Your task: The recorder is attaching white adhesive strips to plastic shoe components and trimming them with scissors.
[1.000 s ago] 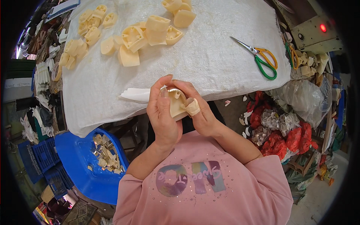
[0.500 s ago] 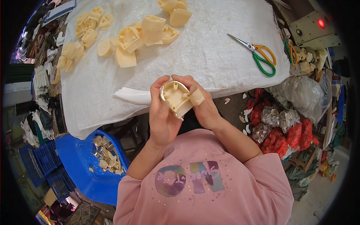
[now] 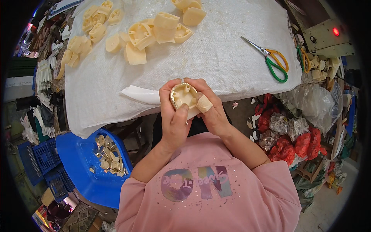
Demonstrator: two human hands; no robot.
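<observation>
In both my hands, in front of my chest at the table's near edge, is a hollow cream plastic block that looks like a shoe heel [image 3: 186, 96], open side up, with pegs inside. A shiny gold edging [image 3: 172, 101] runs round its curved rim. My left hand [image 3: 172, 120] grips its left side, the thumb pressing at the lower rim. My right hand [image 3: 214, 112] wraps its right side; its thumb has a beige wrapping [image 3: 204, 103]. A curved white piece [image 3: 141, 94] lies just left of my left hand on the white cloth-covered table [image 3: 216, 58].
Several loose cream heels [image 3: 141, 35] lie at the table's far left. Scissors [image 3: 270, 60] with green and yellow handles rest at the right. A blue tub [image 3: 77, 154] with gold pieces [image 3: 110, 154] stands lower left. Red plastic bags [image 3: 297, 145] sit lower right.
The heel has turned slightly and shifted a little right in my hands. My left thumb has come up onto its lower rim. The whole view has shifted slightly.
</observation>
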